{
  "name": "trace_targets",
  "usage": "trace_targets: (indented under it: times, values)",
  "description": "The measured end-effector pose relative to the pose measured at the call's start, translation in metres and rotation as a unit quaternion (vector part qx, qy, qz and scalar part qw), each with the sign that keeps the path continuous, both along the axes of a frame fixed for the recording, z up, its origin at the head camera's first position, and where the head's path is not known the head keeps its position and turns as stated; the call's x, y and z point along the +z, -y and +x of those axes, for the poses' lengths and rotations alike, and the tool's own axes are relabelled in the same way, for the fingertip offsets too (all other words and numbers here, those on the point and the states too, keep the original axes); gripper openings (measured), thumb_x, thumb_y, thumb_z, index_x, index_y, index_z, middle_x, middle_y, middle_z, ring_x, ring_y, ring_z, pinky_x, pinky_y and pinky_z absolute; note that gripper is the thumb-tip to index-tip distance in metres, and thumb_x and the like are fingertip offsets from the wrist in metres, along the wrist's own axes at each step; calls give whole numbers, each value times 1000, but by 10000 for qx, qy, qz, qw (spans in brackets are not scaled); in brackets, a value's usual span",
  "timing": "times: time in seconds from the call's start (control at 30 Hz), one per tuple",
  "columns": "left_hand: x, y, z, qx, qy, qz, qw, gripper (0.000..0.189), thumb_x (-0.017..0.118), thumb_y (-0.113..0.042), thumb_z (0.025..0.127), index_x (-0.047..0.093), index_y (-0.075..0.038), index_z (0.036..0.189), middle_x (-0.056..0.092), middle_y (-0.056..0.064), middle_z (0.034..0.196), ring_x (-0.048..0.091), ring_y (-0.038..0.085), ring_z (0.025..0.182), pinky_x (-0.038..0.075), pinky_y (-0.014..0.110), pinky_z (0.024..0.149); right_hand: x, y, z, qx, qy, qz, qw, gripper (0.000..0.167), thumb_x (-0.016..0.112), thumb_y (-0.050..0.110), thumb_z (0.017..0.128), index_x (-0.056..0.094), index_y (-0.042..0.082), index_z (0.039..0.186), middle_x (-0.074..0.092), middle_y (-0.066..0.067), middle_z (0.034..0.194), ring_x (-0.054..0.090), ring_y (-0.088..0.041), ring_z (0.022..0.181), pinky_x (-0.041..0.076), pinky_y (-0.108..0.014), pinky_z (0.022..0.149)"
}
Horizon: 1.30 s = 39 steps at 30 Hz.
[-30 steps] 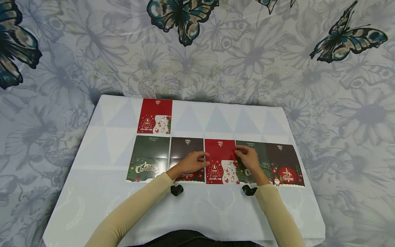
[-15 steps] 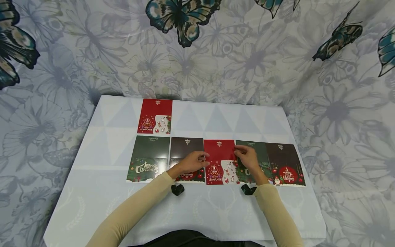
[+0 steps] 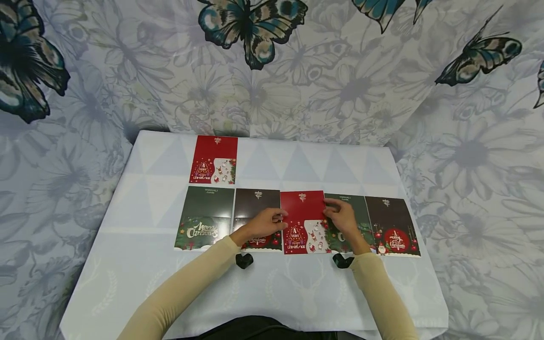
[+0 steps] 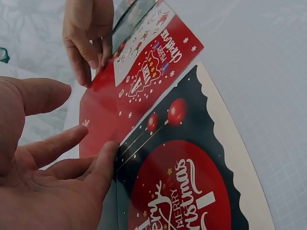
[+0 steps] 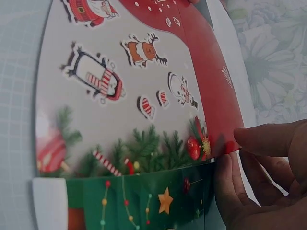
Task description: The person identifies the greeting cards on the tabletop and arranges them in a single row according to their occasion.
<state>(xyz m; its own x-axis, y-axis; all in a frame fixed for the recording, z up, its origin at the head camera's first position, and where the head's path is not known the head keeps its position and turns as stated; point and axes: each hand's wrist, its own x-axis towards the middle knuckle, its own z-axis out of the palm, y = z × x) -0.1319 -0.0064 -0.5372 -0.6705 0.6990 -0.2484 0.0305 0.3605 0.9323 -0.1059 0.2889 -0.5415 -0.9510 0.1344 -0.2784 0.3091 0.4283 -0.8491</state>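
Observation:
A red Christmas card (image 3: pixel 302 208) lies flat, unfolded, in the middle of a row of cards. My right hand (image 3: pixel 343 218) pinches its right edge; in the right wrist view the thumb and fingers (image 5: pixel 261 139) meet at the red border. My left hand (image 3: pixel 264 224) is at the card's left edge, over a dark brown card (image 3: pixel 258 203). In the left wrist view its fingers (image 4: pixel 103 167) touch the seam between these two cards, with the thumb raised apart. Under my right hand lies a green card (image 3: pixel 359 208), partly hidden.
Another green card (image 3: pixel 208 203) ends the row at left, and a second brown card (image 3: pixel 386 215) at right. A separate red card (image 3: pixel 214 148) lies behind the row. The white table (image 3: pixel 170 278) reaches a flowered fabric wall (image 3: pixel 272 104) at the back.
The red card between my hands has shifted very slightly, first left and toward me, then slightly away. Both hands have stayed almost in place.

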Motion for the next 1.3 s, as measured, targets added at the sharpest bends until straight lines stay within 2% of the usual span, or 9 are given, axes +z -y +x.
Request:
trace_targets:
  times: [0.2,0.37,0.43,0.57,0.7,0.8,0.93,1.1,1.3]
  values:
    - [1,0,-1,-34,-36,59,10000,46,59,-15,102,50,5,142,53,21,144,53,35,134,46,45,108,1,1,-1,212,-137,12,9997,40,62,-1,96,61,-1,135,65,-30,124,68,-34,108,52,-17,73]
    - [-1,0,-1,-3,-101,9,9999,43,59,-14,101,53,4,139,56,21,141,56,35,131,46,46,107,0,1,-2,292,-301,-250,9988,38,59,-9,92,62,-8,130,68,-35,111,71,-17,89,52,-19,72]
    - [-3,0,-1,20,-105,31,9999,43,59,-13,101,53,5,139,56,22,141,56,35,131,46,47,107,-1,2,-2,243,-279,-462,9982,39,59,-11,91,61,-9,130,67,-37,111,69,-12,83,52,-20,71]
    - [-5,1,-1,67,-134,97,9998,44,59,-11,101,51,6,140,55,22,142,54,37,132,45,46,108,0,2,-2,174,-105,-715,9972,41,58,-9,93,58,-7,134,58,-34,126,65,-12,76,52,-22,68]
    - [-3,2,-2,138,-209,157,9996,42,60,-10,100,53,6,138,56,23,139,56,37,129,46,48,107,2,1,0,153,11,-806,9966,41,56,-6,96,57,-4,137,52,-30,134,65,-15,80,53,-23,70]
    - [-2,4,-4,170,-214,205,9994,42,61,-9,99,54,7,137,59,23,134,62,35,120,50,45,102,1,0,0,105,34,-999,9949,41,56,-5,97,56,-3,138,52,-30,133,67,-13,83,54,-23,73]
    - [-2,5,-5,240,-68,256,9994,44,60,-5,98,53,6,139,60,23,134,66,31,113,54,34,90,1,-1,-1,153,36,-1335,9909,43,55,-4,98,53,-4,141,49,-31,135,67,-8,84,56,-23,77]
    - [-4,9,-5,449,76,232,9987,44,59,-3,98,53,-1,141,51,19,142,69,29,107,49,27,72,1,-1,-2,162,71,-1530,9881,44,55,-3,99,50,-5,143,47,-31,138,68,-5,86,56,-21,79]
    - [-7,10,-7,693,12,345,9970,45,64,-3,96,55,-9,140,44,15,148,70,35,86,45,25,65,1,1,-3,141,80,-1609,9868,45,55,-2,100,49,-4,144,44,-29,143,69,-4,92,56,-20,83]
